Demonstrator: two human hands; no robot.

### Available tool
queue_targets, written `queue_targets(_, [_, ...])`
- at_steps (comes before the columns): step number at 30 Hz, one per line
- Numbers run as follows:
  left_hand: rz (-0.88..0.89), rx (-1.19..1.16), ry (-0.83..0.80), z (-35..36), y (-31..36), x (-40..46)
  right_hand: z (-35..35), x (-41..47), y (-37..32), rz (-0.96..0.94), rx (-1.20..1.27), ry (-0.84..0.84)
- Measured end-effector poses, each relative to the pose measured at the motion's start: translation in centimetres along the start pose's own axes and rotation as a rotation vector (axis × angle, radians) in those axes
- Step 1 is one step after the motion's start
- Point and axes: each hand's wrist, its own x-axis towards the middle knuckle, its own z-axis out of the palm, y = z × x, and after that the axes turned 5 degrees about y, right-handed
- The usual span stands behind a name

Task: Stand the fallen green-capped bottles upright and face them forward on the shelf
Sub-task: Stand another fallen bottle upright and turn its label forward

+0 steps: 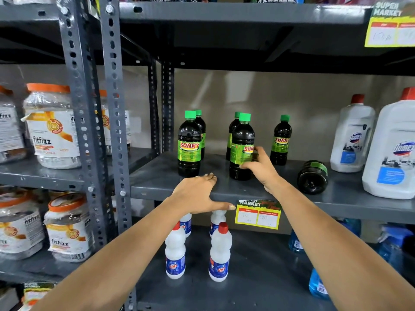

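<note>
Several dark bottles with green caps and green SUNNY labels stand upright on the grey middle shelf [292, 198]. The front-left bottle [189, 144] faces forward. My right hand [261, 168] grips the front-middle bottle [241, 147] low on its right side; its label is turned partly to the right. Another upright bottle [281, 140] stands further back on the right. One bottle [312, 177] lies on its side with its base toward me, right of my right hand. My left hand [197, 195] rests flat on the shelf's front edge, fingers spread, holding nothing.
Large white Domex jugs [350, 135] with red caps stand at the shelf's right end. White red-capped bottles [220, 252] and blue bottles fill the shelf below. Orange-lidded fitfizz jars [52, 129] fill the left rack behind perforated steel uprights [114, 104]. A yellow price tag [257, 215] hangs on the edge.
</note>
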Motion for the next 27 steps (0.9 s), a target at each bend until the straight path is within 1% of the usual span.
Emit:
queue_targets(5, [0.002,0.013,-0.004,-0.07,-0.01,0.09,0.03,0.23,0.53,0.001,-0.035,0.011])
queue_targets(9, [-0.003,0.0,0.0,0.06,0.0,0.1,0.01,0.31,0.38,0.003,-0.021,-0.038])
queue_targets(13, [-0.007,-0.006,0.0,0.15,-0.05,0.1,0.15,0.27,0.66,-0.012,-0.088,-0.011])
queue_targets(17, [-0.005,0.001,-0.003,0.11,0.03,0.08,0.15,0.31,0.41,-0.01,-0.065,-0.033])
queue_targets(21, [-0.011,-0.006,0.0,0.12,-0.07,0.12,0.24,0.18,0.62,-0.042,-0.138,0.006])
queue_targets(27, [-0.011,-0.003,-0.006,0.11,0.0,0.12,0.18,0.2,0.75,-0.049,-0.166,0.001])
